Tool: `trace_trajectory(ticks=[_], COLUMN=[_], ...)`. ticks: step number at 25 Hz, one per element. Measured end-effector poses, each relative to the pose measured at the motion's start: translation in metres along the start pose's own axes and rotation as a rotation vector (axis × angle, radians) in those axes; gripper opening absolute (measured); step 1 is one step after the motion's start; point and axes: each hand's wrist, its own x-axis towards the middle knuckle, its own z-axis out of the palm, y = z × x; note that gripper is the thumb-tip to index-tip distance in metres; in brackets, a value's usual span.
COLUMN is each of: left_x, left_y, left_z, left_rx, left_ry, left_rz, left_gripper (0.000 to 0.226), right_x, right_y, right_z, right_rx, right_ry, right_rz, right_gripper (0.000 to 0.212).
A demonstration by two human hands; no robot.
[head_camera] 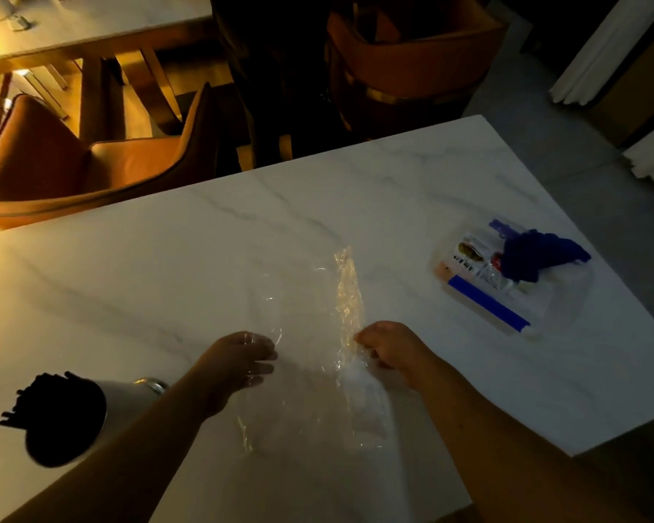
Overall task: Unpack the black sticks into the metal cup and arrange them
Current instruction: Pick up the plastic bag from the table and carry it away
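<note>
— Since the clear wrapper [346, 292] lies spread on the marble table [393, 190], where are the black sticks [50, 409]?

— In the metal cup [129, 396] at the near left, just beside the left forearm; their tips fan out past the rim, so I judge the unpacking done and the arranging left.

— And the hands?

— The left hand [242, 356] rests on the wrapper's left edge, fingers fairly straight; the right hand [387, 349] has its fingers curled, pinching the crumpled right edge.

— How would the sticks handle?

— Thin, stiff and light, I'd guess; apt to splay or slide; best gathered as a bundle near their tops, the other hand steadying the cup's wall, since it could tip.

— Anything else?

— A packet with blue parts [506, 273] lies well apart on the right.
</note>
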Motion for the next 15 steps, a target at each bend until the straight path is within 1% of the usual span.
trace_trajectory(ticks=[2,4,7,9,11,13,15], left_x=[-0.012,-0.024,-0.04,-0.051,-0.058,-0.065,-0.071], left_y=[0.012,0.026,0.043,0.053,0.062,0.069,0.074], left_z=[-0.01,-0.018,-0.025,-0.027,-0.026,-0.021,-0.015], left_rx=[0.007,0.043,0.019,0.032,0.049,0.02,-0.035], left_ry=[-0.004,0.033,0.068,0.026,-0.051,-0.109,-0.135], left_rz=[0.035,0.087,0.168,0.226,0.268,0.292,0.308], left_gripper=[0.022,0.022,0.014,0.013,0.021,0.027,0.025], right_x=[-0.011,-0.025,-0.05,-0.069,-0.09,-0.113,-0.135], right_y=[-0.002,-0.005,-0.009,-0.01,-0.01,-0.01,-0.01], right_z=[-0.008,-0.018,-0.034,-0.045,-0.056,-0.063,-0.068], right_rx=[0.183,0.319,0.322,0.326,0.366,0.457,0.555], right_ry=[-0.064,-0.083,-0.049,-0.024,0.008,0.059,0.106], right_rz=[-0.047,-0.091,-0.165,-0.199,-0.233,-0.264,-0.282], right_gripper=[0.013,0.01,0.008,0.01,0.017,0.021,0.023])
